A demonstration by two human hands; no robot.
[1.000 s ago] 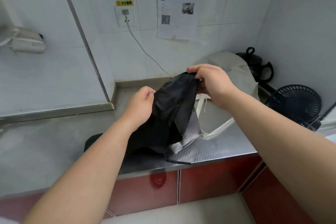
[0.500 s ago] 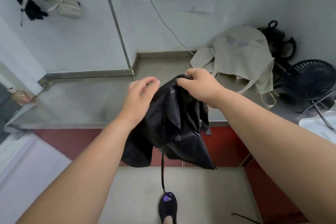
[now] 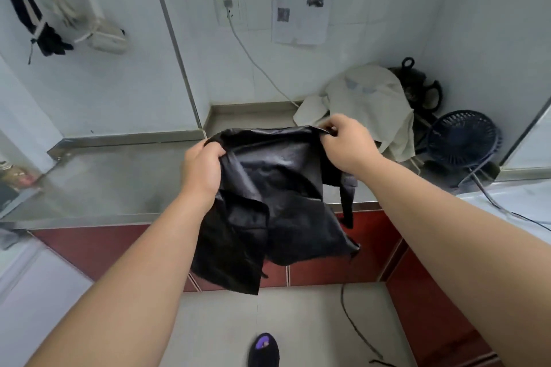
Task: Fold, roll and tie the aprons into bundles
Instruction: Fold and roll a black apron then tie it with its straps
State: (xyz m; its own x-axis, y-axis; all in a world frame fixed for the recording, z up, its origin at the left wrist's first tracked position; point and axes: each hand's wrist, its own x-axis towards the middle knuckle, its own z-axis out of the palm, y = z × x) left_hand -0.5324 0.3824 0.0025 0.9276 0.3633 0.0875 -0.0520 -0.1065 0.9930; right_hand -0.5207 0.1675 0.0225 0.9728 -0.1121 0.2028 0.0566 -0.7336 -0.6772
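Black, slick fabric fills my grip: my left hand (image 3: pixel 202 168) is closed in a fist on one end of the black apron (image 3: pixel 274 202)'s top edge, my right hand (image 3: pixel 347 143) pinches the other end, and the edge runs taut between them. Below my hands the apron hangs crumpled in the air, one strap (image 3: pixel 347 205) dangling under my right wrist. Beneath and beyond my hands lies a stainless steel counter (image 3: pixel 119 182) with red cabinet fronts (image 3: pixel 322 271) under it. Past my right hand a cream cloth bag (image 3: pixel 372 104) slumps on the counter, a dark fan (image 3: pixel 462 140) beside it. White tiled walls (image 3: pixel 119 68) rise behind, with a socket (image 3: pixel 228 7) and a posted paper (image 3: pixel 301 0).
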